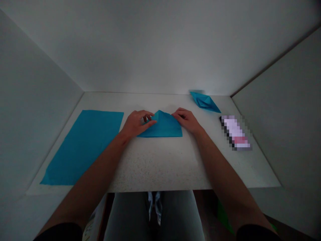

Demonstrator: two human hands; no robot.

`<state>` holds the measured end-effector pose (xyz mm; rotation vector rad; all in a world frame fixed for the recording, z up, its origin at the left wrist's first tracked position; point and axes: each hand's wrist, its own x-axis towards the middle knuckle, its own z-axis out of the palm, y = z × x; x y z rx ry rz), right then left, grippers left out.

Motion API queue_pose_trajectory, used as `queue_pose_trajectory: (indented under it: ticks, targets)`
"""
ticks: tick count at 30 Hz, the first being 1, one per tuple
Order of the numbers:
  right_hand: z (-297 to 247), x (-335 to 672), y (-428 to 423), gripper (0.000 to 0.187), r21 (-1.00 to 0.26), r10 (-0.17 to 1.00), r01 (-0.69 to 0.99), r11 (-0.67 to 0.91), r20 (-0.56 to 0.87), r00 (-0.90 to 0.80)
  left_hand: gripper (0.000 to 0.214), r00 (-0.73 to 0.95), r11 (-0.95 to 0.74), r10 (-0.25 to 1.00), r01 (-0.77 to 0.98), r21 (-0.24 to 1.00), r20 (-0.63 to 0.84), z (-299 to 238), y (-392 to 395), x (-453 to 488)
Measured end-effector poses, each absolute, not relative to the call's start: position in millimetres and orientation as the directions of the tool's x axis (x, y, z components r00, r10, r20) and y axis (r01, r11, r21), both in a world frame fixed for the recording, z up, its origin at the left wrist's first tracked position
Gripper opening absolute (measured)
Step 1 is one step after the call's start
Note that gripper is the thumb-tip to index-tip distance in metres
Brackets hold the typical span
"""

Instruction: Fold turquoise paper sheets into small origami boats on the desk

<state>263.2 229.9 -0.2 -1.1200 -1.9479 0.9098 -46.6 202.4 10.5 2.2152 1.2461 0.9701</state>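
A partly folded blue paper [164,127] lies in the middle of the white table [160,160]. My left hand [136,123] presses on its left side, thumb and fingers pinched on a folded flap near the top corner. My right hand [187,119] rests at the paper's upper right edge, fingers curled down onto it.
A flat blue sheet [84,145] lies at the left of the table. A finished folded blue paper shape [205,101] sits at the back right. A blurred-out flat object [235,132] lies at the right. White walls close in the table on three sides.
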Motion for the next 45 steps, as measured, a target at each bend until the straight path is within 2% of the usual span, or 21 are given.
queue_pose_trajectory:
  ticks: [4, 7, 11, 14, 16, 18, 23, 29, 35, 40, 45]
  targets:
    - [-1, 261, 229, 0.033, -0.697, 0.81, 0.492, 0.521, 0.222, -0.543, 0.041, 0.488, -0.54, 0.83, 0.582, 0.608, 0.271, 12, 203, -47]
    - [0, 261, 228, 0.033, -0.652, 0.782, 0.505, 0.566, 0.231, -0.579, 0.057, 0.575, -0.586, 0.785, 0.57, 0.576, 0.23, 15, 202, -48]
    - [10, 264, 221, 0.045, -0.589, 0.759, 0.548, 0.595, 0.186, -0.624, 0.072, 0.642, -0.627, 0.741, 0.559, 0.542, 0.195, 20, 199, -52]
    - [17, 266, 214, 0.072, -0.533, 0.729, 0.565, 0.629, 0.153, -0.667, 0.07, 0.663, -0.642, 0.726, 0.56, 0.524, 0.18, 22, 198, -54]
    - [20, 268, 212, 0.084, -0.515, 0.713, 0.566, 0.644, 0.137, -0.688, 0.068, 0.67, -0.648, 0.72, 0.555, 0.522, 0.181, 23, 198, -55]
    - [20, 268, 210, 0.086, -0.501, 0.707, 0.571, 0.65, 0.124, -0.696, 0.068, 0.676, -0.651, 0.715, 0.551, 0.522, 0.177, 23, 198, -54]
    - [19, 268, 210, 0.077, -0.482, 0.704, 0.586, 0.651, 0.094, -0.704, 0.063, 0.687, -0.653, 0.709, 0.552, 0.519, 0.162, 25, 199, -54]
    - [19, 268, 207, 0.088, -0.48, 0.699, 0.581, 0.658, 0.101, -0.708, 0.071, 0.688, -0.635, 0.713, 0.556, 0.536, 0.132, 26, 198, -55]
    - [25, 256, 201, 0.071, -0.408, 0.683, 0.592, 0.695, 0.115, -0.722, 0.065, 0.686, -0.637, 0.713, 0.55, 0.54, 0.143, 29, 195, -52]
    - [30, 249, 197, 0.066, -0.387, 0.663, 0.58, 0.717, 0.123, -0.738, 0.058, 0.665, -0.632, 0.728, 0.556, 0.54, 0.167, 28, 195, -52]
    - [32, 255, 203, 0.039, -0.434, 0.693, 0.594, 0.677, 0.105, -0.713, 0.044, 0.597, -0.55, 0.784, 0.544, 0.633, 0.167, 25, 198, -58]
